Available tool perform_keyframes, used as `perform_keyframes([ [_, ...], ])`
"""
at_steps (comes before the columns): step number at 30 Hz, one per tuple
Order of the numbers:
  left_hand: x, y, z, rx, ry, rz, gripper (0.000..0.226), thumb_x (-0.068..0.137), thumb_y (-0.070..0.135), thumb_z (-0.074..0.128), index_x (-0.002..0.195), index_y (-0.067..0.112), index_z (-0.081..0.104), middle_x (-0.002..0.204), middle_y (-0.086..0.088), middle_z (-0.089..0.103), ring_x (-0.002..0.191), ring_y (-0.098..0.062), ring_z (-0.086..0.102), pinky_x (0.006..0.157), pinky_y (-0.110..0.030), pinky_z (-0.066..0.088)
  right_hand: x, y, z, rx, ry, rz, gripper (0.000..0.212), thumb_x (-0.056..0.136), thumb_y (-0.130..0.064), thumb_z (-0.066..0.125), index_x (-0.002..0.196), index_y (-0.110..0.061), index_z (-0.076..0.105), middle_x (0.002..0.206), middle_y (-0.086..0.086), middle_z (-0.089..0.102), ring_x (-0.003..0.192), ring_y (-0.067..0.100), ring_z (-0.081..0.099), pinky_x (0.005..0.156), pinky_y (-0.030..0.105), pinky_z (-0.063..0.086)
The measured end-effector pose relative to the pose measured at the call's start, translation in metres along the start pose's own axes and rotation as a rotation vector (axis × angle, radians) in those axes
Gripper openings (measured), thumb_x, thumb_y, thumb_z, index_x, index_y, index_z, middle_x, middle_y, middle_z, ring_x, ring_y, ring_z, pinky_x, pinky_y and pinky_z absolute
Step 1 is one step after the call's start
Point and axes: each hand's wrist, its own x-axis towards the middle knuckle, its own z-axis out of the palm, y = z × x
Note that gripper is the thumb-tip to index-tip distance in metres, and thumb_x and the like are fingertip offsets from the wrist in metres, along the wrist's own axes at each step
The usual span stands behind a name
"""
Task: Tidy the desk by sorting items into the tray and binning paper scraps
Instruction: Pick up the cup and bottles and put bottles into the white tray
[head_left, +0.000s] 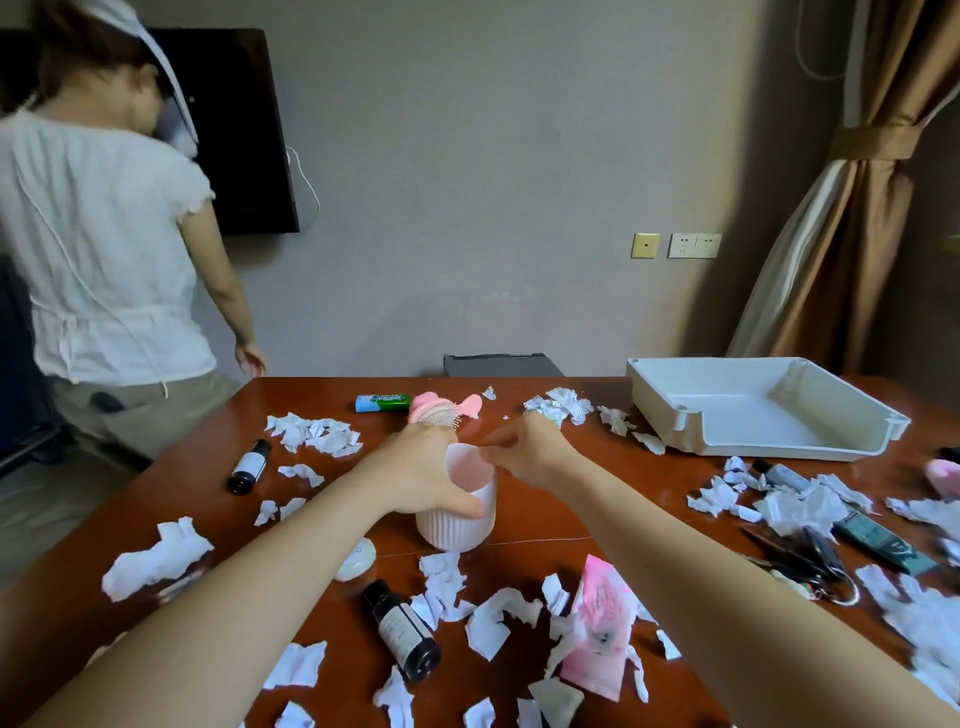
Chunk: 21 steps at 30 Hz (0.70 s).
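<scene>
A person in a white top stands far left, before a black wall screen. A tied brown curtain hangs right of the wall sockets.

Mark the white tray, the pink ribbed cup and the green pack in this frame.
white tray (753, 415): head view, bare inner floor.
pink ribbed cup (457, 531): head view, ribbed lower side wall.
green pack (383, 402): head view, middle of its printed face.
</scene>
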Motion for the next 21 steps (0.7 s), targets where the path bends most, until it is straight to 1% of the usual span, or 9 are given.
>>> perform_keyframes([
  [3,-0.008,-0.01,-0.007,0.008,0.063,-0.002,0.073,0.056,0.062,0.073,0.113,0.019,0.055,0.104,0.002,0.053,0.096,-0.017,0.052,0.076,-0.033,0.052,0.004,-0.012,0.005,-0.012,0.008,-0.027,0.022,0.088,-0.013,0.058,0.103,-0.008,0.073,0.081,0.007,0.065,0.056,0.005,0.048,0.045,0.01,0.034],
  [5,-0.016,-0.021,-0.016,-0.018,0.103,-0.02,0.072,0.058,0.058,0.074,0.115,0.019,0.056,0.104,0.003,0.054,0.095,-0.016,0.052,0.075,-0.032,0.051,0.007,-0.026,0.01,-0.027,0.03,-0.054,0.019,0.086,-0.014,0.059,0.094,-0.007,0.075,0.069,0.002,0.058,0.051,0.004,0.044,0.041,0.009,0.033],
  [7,-0.025,-0.034,-0.029,0.001,0.16,-0.042,0.071,0.06,0.056,0.075,0.119,0.02,0.056,0.106,0.002,0.054,0.096,-0.016,0.05,0.078,-0.033,0.049,0.011,-0.046,0.017,-0.04,0.044,-0.089,0.018,0.085,-0.014,0.058,0.089,-0.007,0.075,0.061,0.0,0.057,0.051,0.006,0.046,0.042,0.007,0.035],
  [8,-0.028,-0.043,-0.035,0.028,0.187,-0.058,0.074,0.06,0.056,0.075,0.121,0.02,0.054,0.11,0.0,0.054,0.099,-0.018,0.049,0.081,-0.033,0.048,0.013,-0.057,0.022,-0.039,0.043,-0.111,0.019,0.084,-0.014,0.058,0.092,-0.007,0.075,0.063,0.001,0.06,0.056,0.01,0.052,0.048,0.008,0.041],
  [10,-0.035,-0.062,-0.047,0.068,0.225,-0.099,0.077,0.059,0.06,0.073,0.122,0.019,0.053,0.116,-0.002,0.054,0.106,-0.02,0.049,0.084,-0.034,0.046,0.017,-0.08,0.034,-0.018,0.035,-0.152,0.023,0.084,-0.012,0.059,0.101,-0.008,0.073,0.085,0.008,0.071,0.076,0.019,0.063,0.072,0.022,0.054],
  [12,-0.039,-0.082,-0.057,0.079,0.248,-0.137,0.076,0.056,0.061,0.073,0.116,0.017,0.056,0.114,-0.003,0.056,0.104,-0.022,0.05,0.08,-0.033,0.044,0.022,-0.102,0.048,-0.005,0.009,-0.196,0.026,0.083,-0.008,0.058,0.105,-0.007,0.072,0.103,0.012,0.072,0.091,0.027,0.067,0.085,0.036,0.055],
  [16,-0.048,-0.12,-0.074,0.069,0.295,-0.209,0.071,0.057,0.059,0.075,0.109,0.013,0.058,0.1,-0.004,0.052,0.089,-0.021,0.048,0.069,-0.03,0.038,0.037,-0.14,0.078,0.002,-0.057,-0.252,0.029,0.084,-0.007,0.057,0.109,-0.007,0.07,0.105,0.014,0.071,0.089,0.027,0.065,0.085,0.034,0.055],
  [19,-0.053,-0.151,-0.082,0.071,0.343,-0.255,0.07,0.058,0.055,0.078,0.109,0.011,0.058,0.101,-0.008,0.051,0.088,-0.02,0.043,0.072,-0.03,0.038,0.048,-0.163,0.102,0.024,-0.089,-0.263,0.03,0.085,-0.01,0.056,0.112,-0.007,0.068,0.111,0.013,0.069,0.094,0.026,0.063,0.082,0.032,0.051],
  [21,-0.056,-0.17,-0.085,0.085,0.35,-0.274,0.067,0.057,0.055,0.078,0.103,0.011,0.058,0.098,-0.007,0.052,0.089,-0.021,0.046,0.073,-0.031,0.041,0.054,-0.175,0.118,0.041,-0.111,-0.262,0.031,0.085,-0.009,0.055,0.114,-0.007,0.068,0.111,0.015,0.068,0.094,0.027,0.062,0.078,0.03,0.049],
])
